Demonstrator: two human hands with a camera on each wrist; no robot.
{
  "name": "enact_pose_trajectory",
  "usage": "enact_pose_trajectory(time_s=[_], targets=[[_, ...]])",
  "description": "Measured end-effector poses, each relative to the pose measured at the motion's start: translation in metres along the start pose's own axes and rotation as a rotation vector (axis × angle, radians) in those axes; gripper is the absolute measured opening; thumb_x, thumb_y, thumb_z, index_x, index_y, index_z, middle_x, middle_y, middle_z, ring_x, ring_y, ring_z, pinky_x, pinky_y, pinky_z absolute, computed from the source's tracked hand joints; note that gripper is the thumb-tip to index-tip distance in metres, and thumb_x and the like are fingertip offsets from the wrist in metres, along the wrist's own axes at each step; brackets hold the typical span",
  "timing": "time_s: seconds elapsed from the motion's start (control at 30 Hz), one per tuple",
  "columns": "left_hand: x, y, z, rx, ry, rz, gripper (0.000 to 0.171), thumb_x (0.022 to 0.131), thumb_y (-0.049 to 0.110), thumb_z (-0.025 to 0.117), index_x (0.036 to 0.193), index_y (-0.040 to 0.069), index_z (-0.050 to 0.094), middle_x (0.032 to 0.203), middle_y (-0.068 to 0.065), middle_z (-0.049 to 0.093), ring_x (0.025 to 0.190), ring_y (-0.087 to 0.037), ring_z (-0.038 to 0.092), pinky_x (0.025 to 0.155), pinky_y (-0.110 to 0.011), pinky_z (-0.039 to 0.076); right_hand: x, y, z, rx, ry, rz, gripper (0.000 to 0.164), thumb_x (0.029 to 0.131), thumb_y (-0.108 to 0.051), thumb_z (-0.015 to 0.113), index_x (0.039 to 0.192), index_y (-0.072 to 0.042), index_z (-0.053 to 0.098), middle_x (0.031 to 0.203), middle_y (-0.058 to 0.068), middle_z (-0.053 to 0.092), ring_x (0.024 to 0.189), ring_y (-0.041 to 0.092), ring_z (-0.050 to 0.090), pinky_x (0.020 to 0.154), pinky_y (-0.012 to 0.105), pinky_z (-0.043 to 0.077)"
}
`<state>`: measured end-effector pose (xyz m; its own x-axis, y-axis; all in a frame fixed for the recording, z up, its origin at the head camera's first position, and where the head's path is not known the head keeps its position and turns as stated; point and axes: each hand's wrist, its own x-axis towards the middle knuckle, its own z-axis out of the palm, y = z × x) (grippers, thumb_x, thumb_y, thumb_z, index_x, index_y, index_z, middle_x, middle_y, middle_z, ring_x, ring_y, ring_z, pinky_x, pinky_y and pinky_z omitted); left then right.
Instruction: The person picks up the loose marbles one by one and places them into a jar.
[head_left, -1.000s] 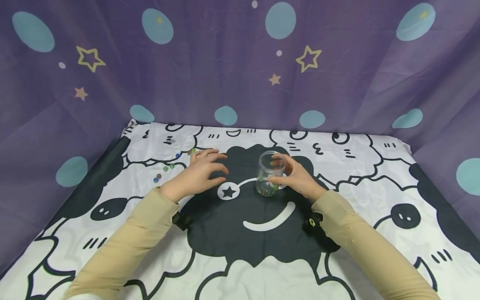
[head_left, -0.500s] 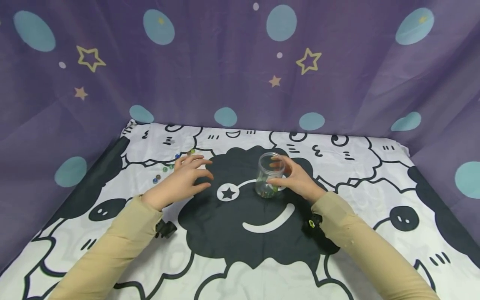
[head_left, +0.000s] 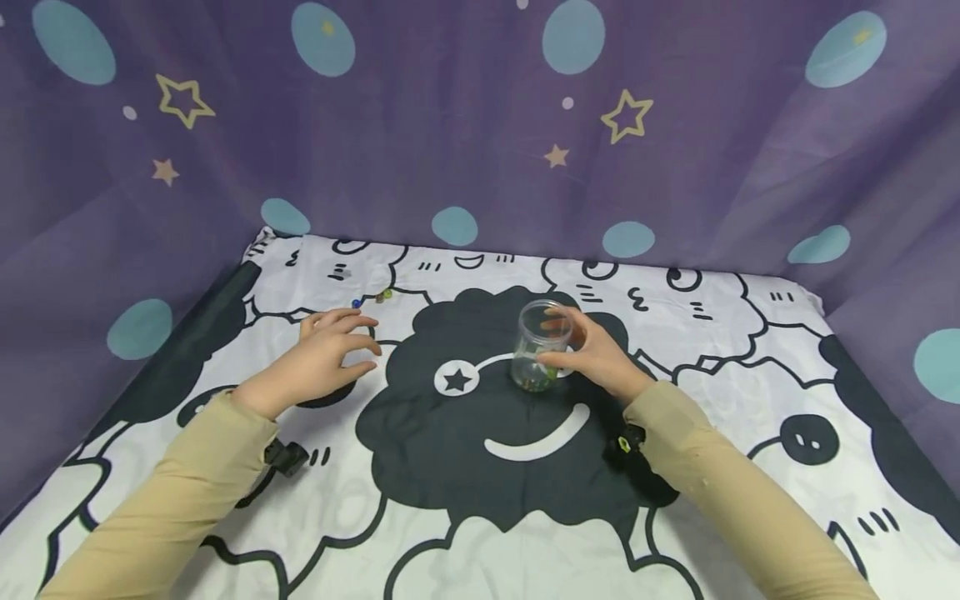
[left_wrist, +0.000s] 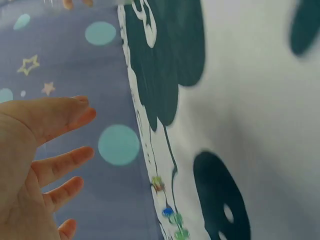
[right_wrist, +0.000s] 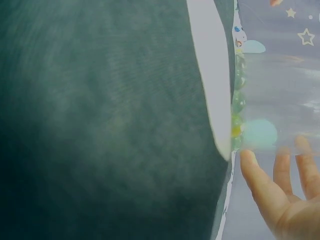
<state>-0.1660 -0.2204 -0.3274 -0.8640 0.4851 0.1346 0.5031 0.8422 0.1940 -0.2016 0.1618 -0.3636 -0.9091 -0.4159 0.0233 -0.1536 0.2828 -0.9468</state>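
Observation:
A clear plastic jar (head_left: 531, 358) stands upright near the middle of the dark cloud print. Green and yellowish glass marbles (right_wrist: 239, 102) lie at its bottom in the right wrist view. My right hand (head_left: 596, 354) grips the jar from the right, thumb in front and fingers behind. To the left, above the cloth, my left hand (head_left: 315, 358) has loosely spread fingers and holds nothing. Beyond its fingertips lie a blue marble (head_left: 356, 304) and a small group of yellow-green and brown marbles (head_left: 385, 295). The left wrist view also shows green marbles (left_wrist: 181, 234), which the left hand hides from the head view.
A white cloth (head_left: 450, 550) with black cartoon clouds covers the table. Behind it and at both sides hangs a purple curtain (head_left: 465, 125) with blue dots and stars. A small black device (head_left: 285, 457) sits at my left wrist.
My left hand has moved left, away from the jar, and now covers the nearer marbles in the head view. My right hand and the jar stay in place.

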Motion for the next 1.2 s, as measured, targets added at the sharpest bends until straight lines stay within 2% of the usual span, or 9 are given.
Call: enact_pose_trajectory(time_s=[0.23,0.43,0.67,0.97,1.2], targets=[[-0.016,-0.018,-0.006,-0.014,-0.006,-0.06,0.012,0.085,0.015,0.069,0.097,0.014,0.071,0.132,-0.019,0.053,0.128,-0.042,0.034,0.095,-0.066,0.017,-0.002,0.0,0.003,0.001,-0.01,0.005,0.075,0.082,-0.016,0.074,0.145,-0.016,0.035,0.141,0.012,0.043,0.127,0.032,0.044,0.095,0.043,0.046],[-0.024,-0.036,-0.011,0.002,0.011,-0.107,0.013,0.085,0.015,0.069,0.098,0.011,0.071,0.131,-0.022,0.052,0.126,-0.044,0.034,0.092,-0.066,0.018,0.0,-0.001,0.002,-0.005,-0.006,0.009,0.075,0.081,-0.018,0.075,0.144,-0.018,0.035,0.141,0.01,0.044,0.127,0.032,0.044,0.099,0.045,0.042],[-0.032,-0.052,-0.01,0.031,-0.021,-0.223,0.017,0.086,0.018,0.067,0.101,0.011,0.071,0.134,-0.027,0.047,0.126,-0.047,0.031,0.09,-0.065,0.017,-0.001,0.001,0.002,0.0,-0.003,0.003,0.072,0.081,-0.015,0.075,0.143,-0.015,0.037,0.14,0.011,0.043,0.124,0.032,0.047,0.085,0.039,0.051],[-0.033,-0.069,-0.006,0.021,-0.049,-0.276,0.02,0.086,0.018,0.066,0.104,0.01,0.071,0.134,-0.028,0.046,0.124,-0.053,0.029,0.087,-0.063,0.018,-0.001,0.001,0.002,0.012,0.0,-0.005,0.072,0.081,-0.013,0.074,0.142,-0.014,0.037,0.14,0.012,0.044,0.123,0.033,0.047,0.083,0.038,0.052],[-0.028,-0.081,0.002,0.024,-0.094,-0.305,0.024,0.085,0.017,0.068,0.108,0.008,0.068,0.133,-0.03,0.046,0.123,-0.055,0.029,0.087,-0.065,0.019,0.0,0.002,0.0,0.014,0.004,-0.009,0.073,0.081,-0.013,0.075,0.143,-0.014,0.037,0.141,0.011,0.043,0.125,0.033,0.046,0.087,0.039,0.051]])
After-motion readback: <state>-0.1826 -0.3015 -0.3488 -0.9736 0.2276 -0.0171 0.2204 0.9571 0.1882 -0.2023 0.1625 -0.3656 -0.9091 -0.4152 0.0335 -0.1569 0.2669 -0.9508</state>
